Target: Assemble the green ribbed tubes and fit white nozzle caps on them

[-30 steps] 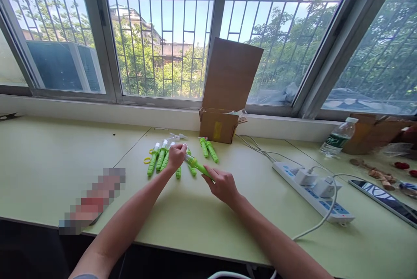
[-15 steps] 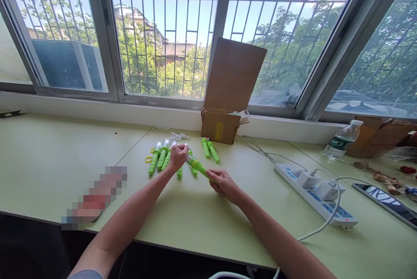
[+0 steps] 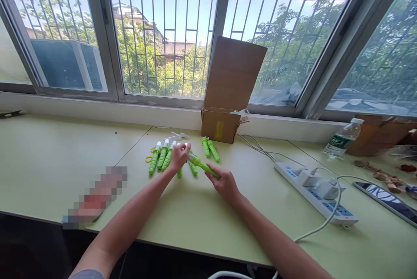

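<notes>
Between my two hands is a slim green tube point(image 3: 202, 166) with a clear section at its upper left end. My left hand point(image 3: 180, 157) is closed around that clear end, and its fingertips hide the tip. Closed on the green lower end is my right hand point(image 3: 225, 183), thumb along the tube. Several similar green ribbed tubes with white tops point(image 3: 162, 157) lie side by side just behind and left of my left hand, partly covered by it. Two more green tubes point(image 3: 210, 148) rest in front of the cardboard box.
An open cardboard box point(image 3: 219, 127) stands against the window ledge. Small clear pieces point(image 3: 179, 135) and a yellow ring point(image 3: 149, 158) lie near the tubes. To the right are a power strip point(image 3: 312, 196) with cables, a water bottle point(image 3: 343, 139) and a phone point(image 3: 387, 203).
My right hand has shifted its grip slightly on the green end, its thumb now lying straighter along it. My left hand has moved slightly right and stays on the clear end.
</notes>
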A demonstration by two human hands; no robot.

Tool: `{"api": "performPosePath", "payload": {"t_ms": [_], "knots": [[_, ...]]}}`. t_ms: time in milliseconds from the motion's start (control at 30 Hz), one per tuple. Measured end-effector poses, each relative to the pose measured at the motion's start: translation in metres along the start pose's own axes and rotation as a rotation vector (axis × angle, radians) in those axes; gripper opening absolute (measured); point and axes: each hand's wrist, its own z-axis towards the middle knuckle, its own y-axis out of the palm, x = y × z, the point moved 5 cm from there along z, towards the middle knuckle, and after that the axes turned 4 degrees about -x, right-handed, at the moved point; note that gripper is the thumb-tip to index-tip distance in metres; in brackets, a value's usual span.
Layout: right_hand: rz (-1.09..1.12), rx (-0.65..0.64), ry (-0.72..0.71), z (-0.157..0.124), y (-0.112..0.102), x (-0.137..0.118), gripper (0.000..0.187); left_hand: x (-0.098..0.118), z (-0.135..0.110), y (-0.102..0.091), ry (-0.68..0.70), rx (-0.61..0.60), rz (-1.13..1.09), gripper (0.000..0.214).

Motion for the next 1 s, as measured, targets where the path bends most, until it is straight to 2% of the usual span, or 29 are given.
{"api": "performPosePath", "payload": {"t_ms": [133,233,467,600,700,900,1000], "knots": [[-0.322,0.058,-0.072,-0.001,-0.007,0.002,0.037,-0.007,-0.001,0.006,-0.112,-0.049,-0.049,0.042],[-0.454,0.064,-0.113,-0.003,-0.008,-0.003,0.037,-0.01,-0.001,0.007,-0.162,-0.065,-0.041,0.042],[-0.444,-0.021,-0.112,-0.005,-0.004,-0.015,0.043,-0.007,0.005,0.002,-0.038,0.016,0.035,0.033],[-0.317,-0.011,-0.08,-0.005,-0.004,-0.017,0.045,-0.004,0.005,0.001,-0.009,0.024,0.048,0.033],[-0.178,-0.026,0.01,-0.004,-0.002,-0.014,0.047,-0.003,0.004,0.001,-0.006,0.02,0.053,0.034],[0.263,-0.167,0.117,0.0,0.006,-0.012,0.046,-0.004,0.003,0.0,0.001,0.007,0.077,0.036],[0.532,-0.282,0.274,-0.001,0.011,-0.005,0.046,-0.003,0.001,0.0,0.017,0.011,0.084,0.038]]}}
